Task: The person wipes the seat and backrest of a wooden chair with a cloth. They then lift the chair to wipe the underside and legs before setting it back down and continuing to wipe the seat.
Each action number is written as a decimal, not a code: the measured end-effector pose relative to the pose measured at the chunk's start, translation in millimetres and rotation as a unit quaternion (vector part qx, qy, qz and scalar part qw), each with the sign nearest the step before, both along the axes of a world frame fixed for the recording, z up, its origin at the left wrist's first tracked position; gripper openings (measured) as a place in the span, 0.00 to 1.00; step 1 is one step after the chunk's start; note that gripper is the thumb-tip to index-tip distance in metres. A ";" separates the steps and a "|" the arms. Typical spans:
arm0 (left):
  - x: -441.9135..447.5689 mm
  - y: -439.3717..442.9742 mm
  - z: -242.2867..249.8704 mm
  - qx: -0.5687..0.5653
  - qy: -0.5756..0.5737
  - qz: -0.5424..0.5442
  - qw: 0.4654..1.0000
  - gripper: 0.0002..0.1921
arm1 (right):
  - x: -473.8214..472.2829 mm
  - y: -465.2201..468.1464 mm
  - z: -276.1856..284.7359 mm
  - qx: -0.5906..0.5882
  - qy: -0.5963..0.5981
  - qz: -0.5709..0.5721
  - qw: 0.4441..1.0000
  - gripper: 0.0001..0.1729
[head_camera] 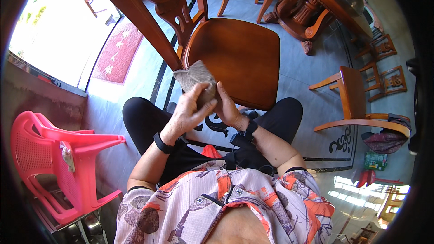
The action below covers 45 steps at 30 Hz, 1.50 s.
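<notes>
Between my two hands, over my lap, is a folded grey-brown cloth (pixel 196 74). My left hand (pixel 190 108) grips its near edge with thumb and fingers. On the other side, my right hand (pixel 229 106) holds the cloth's right edge, fingers partly hidden behind it. Just beyond my hands stands a wooden chair (pixel 237 57) with a glossy brown seat and a carved back at its left. The cloth's far corner overlaps the view of the chair's near post. Each of my wrists bears a black band.
A pink plastic chair (pixel 81 173) stands at the left, near a doorway with a pink floor mat (pixel 117 52). Beyond the wooden chair is a carved table base (pixel 301 17). Another wooden chair (pixel 354 91) with cloth on it stands at the right.
</notes>
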<state>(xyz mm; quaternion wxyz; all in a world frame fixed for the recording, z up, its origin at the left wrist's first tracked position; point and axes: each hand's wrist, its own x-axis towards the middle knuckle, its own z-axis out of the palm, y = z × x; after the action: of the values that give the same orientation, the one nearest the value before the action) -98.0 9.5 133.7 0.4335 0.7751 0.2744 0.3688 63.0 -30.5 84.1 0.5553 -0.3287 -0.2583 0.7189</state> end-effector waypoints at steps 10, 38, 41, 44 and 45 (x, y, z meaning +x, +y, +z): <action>-28.6 23.4 17.9 0.020 0.225 -0.179 0.957 0.15 | 69.1 23.0 64.6 0.049 -0.176 -0.208 0.961 0.17; -71.7 73.6 -30.5 -0.173 -0.213 0.201 0.940 0.09 | 72.1 242.5 -72.1 0.258 -0.852 0.107 0.442 0.34; -70.7 74.7 -30.8 -0.168 -0.212 0.204 0.941 0.10 | 94.6 276.5 -75.2 0.205 -0.886 0.114 0.400 0.33; -68.2 76.7 -30.7 -0.195 -0.217 0.198 0.936 0.10 | 111.7 309.3 -73.1 0.164 -0.885 0.082 0.428 0.33; -67.7 77.7 -30.1 -0.206 -0.217 0.196 0.934 0.10 | 112.4 317.9 -72.9 0.172 -0.879 0.059 0.441 0.31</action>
<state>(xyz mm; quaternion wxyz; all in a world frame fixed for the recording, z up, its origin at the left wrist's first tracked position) -165.7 87.2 103.6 0.5514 0.5010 0.3900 0.5412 175.4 287.4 11.3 0.0321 -0.6660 -0.7451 0.0168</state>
